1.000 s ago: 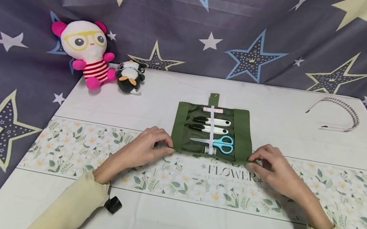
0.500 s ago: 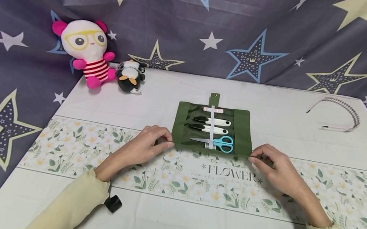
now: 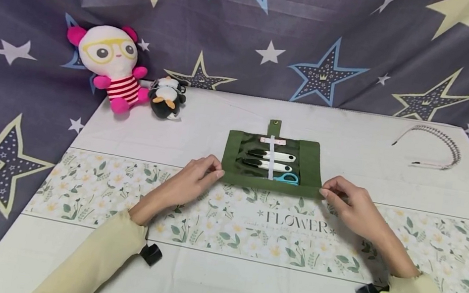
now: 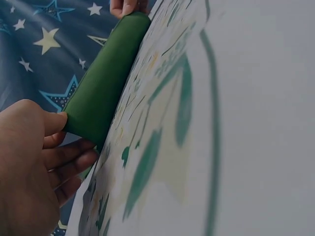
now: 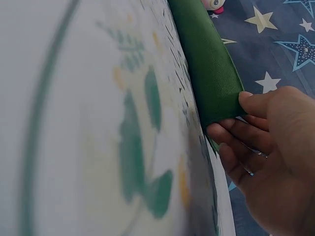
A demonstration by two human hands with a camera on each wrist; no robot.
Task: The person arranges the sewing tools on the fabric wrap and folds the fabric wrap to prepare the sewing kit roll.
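A green tool roll (image 3: pixel 311 162) lies spread on the table, its near edge folded up and over. My left hand (image 3: pixel 195 178) pinches the left end of that fold, thumb on top; the left wrist view shows the green fold (image 4: pixel 106 73) between thumb and fingers. At the right end, my right hand (image 3: pixel 354 206) pinches the same fold, thumb above and fingers beneath. Under a white elastic strap sit two white-handled cutters with black ends (image 3: pixel 276 166) and a small pink-and-white item (image 3: pixel 279 142). Blue-handled scissors (image 3: pixel 288 177) show only partly, the fold covering the rest.
A snap tab (image 3: pixel 274 127) sticks out from the roll's far edge. At the back left are a pink-and-white plush toy (image 3: pixel 112 67) and a penguin plush (image 3: pixel 165 99). A headband (image 3: pixel 451 144) lies at the back right. A flower-printed band (image 3: pixel 229 216) crosses the white table (image 3: pixel 214 289).
Both hands have moved away from the body, turning the roll's near edge up and over. The fold now covers the small grey item and most of the scissors.
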